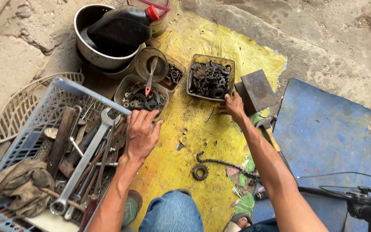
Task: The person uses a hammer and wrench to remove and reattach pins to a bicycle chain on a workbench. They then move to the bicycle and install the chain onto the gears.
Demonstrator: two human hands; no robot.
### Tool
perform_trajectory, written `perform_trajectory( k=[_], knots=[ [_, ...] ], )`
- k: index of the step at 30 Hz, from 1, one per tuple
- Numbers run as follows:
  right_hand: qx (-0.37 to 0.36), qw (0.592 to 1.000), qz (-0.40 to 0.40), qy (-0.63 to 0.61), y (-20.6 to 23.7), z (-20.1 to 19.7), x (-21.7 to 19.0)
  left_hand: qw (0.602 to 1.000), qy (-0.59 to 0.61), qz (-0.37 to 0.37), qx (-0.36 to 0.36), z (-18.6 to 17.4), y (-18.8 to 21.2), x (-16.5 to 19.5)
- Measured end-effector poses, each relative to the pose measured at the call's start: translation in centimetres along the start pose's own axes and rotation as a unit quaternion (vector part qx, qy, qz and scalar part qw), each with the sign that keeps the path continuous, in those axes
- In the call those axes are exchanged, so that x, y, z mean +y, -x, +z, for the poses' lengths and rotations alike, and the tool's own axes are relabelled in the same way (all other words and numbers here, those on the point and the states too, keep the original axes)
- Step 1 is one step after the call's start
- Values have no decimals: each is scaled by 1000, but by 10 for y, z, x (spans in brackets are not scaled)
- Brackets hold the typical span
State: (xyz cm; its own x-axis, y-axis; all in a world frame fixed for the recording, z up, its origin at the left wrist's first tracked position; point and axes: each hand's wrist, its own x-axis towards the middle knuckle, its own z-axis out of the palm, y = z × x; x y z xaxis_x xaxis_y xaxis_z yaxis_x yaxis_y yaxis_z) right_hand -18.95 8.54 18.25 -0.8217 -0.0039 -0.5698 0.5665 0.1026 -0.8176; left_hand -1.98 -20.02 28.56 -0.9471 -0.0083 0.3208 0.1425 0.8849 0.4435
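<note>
My left hand (141, 133) rests with fingers curled at the right edge of a blue plastic crate (44, 112) full of wrenches and other tools, next to a large silver wrench (86, 160). My right hand (233, 107) lies on the yellow mat (194, 124), its fingers touching the near rim of a tray of dark chain parts (210, 78). Neither hand visibly holds anything. A small sprocket (200, 172) and a length of chain (226, 164) lie on the mat between my arms.
A black oil bottle (121, 28) lies in a metal bowl (86, 47) at the back. Small tubs of bolts (142, 96) hold a red-handled screwdriver (150, 77). A metal block (257, 89) and hammer (268, 125) sit right. Blue sheet (323, 133) and a bicycle handlebar (357, 199) lie far right.
</note>
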Motion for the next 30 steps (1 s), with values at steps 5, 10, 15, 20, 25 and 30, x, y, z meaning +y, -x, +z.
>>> perform_trajectory(
  k=[5,10,15,20,25,30],
  knots=[
    [31,996,-45,-69,-19,19,5,999,21,7,25,9,8,-10],
    [-29,992,-45,-113,-22,64,-8,998,47,-17,37,4,3,-9],
    [-41,992,-60,-106,-29,97,-30,997,59,-26,33,0,-4,-5],
    [-120,991,-37,41,-26,79,-27,999,40,-16,32,1,-2,-4],
    [-9,914,-275,299,-5,16,9,998,36,6,44,5,3,-9],
    [86,751,-450,476,22,-101,53,998,40,21,52,13,8,-17]
  ],
)
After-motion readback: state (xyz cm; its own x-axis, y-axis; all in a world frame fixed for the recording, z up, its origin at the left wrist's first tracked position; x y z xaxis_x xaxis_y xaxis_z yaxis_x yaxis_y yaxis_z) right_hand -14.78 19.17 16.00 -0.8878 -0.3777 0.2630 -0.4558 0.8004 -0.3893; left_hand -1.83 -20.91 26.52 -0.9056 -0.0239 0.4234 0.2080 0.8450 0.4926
